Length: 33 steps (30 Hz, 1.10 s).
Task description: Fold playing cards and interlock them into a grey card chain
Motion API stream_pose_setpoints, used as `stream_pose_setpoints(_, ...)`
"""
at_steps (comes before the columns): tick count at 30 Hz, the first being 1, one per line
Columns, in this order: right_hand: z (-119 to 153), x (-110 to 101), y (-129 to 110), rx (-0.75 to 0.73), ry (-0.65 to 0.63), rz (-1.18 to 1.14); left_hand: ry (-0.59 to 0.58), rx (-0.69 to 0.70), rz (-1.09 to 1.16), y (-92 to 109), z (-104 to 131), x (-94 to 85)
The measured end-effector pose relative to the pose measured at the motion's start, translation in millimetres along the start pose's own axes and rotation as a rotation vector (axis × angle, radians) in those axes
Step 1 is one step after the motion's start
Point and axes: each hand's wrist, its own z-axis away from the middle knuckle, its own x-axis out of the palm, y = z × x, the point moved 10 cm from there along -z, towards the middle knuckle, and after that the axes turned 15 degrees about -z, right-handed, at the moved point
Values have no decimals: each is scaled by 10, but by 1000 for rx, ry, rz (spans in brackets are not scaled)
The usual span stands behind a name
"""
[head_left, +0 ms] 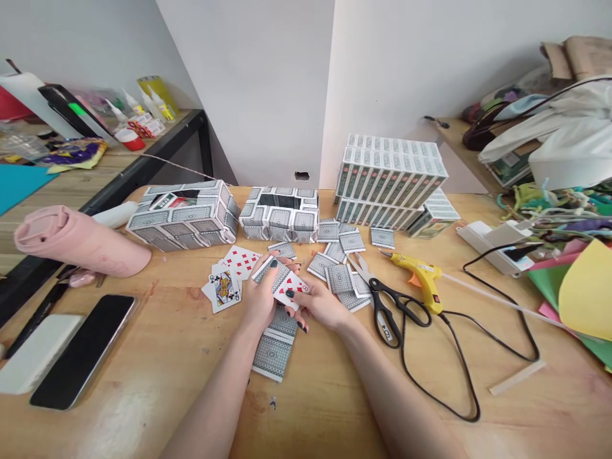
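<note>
Near the middle of the table, my left hand (pixel 262 290) is closed round a playing card (pixel 264 270) with its patterned back showing. My right hand (pixel 321 302) pinches a red-suited playing card (pixel 291 284), its thumb on the face. The two cards meet between my hands. Below them lie patterned cards (pixel 272 354), back up, partly hidden by my hands. Face-up cards, a queen of clubs (pixel 225 290) and a red diamond card (pixel 240 261), lie to the left. Several folded cards (pixel 340 279) are scattered to the right.
Two card-covered boxes (pixel 184 220) stand at the back, beside stacked card packs (pixel 389 172). Black-handled scissors (pixel 389 306) and a yellow glue gun (pixel 421 277) with a looped cord lie right. A phone (pixel 85 350) and a pink roll (pixel 81 245) are left.
</note>
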Motion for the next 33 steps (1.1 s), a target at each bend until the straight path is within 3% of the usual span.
stream_pose_setpoints(6, 23, -25, -40, 10, 43, -7, -84, 0, -2, 42, -7, 14)
stream_pose_setpoints(10, 94, -116, -209, 3, 162, 165, -54, 14, -61, 54, -58, -100)
stream_pose_setpoints(14, 233, -242, -556, -40, 302, 602, 6, -10, -19, 10, -123, -185)
stream_pose_setpoints(18, 504, -398, -1156, -294, 659, 1258, 69, -24, 3, -36, -145, -224)
stream_pose_setpoints(21, 506, -404, -1184, -289, 658, 1487, 93, -23, -16, -53, -143, -243)
stream_pose_setpoints(28, 415, -304, -1045, -256, 684, 1700, 53, -8, 30, -42, -121, -210)
stream_pose_setpoints(33, 546, -274, -1219, -486, 832, 1556, -9, 12, 38, 0, -102, -140)
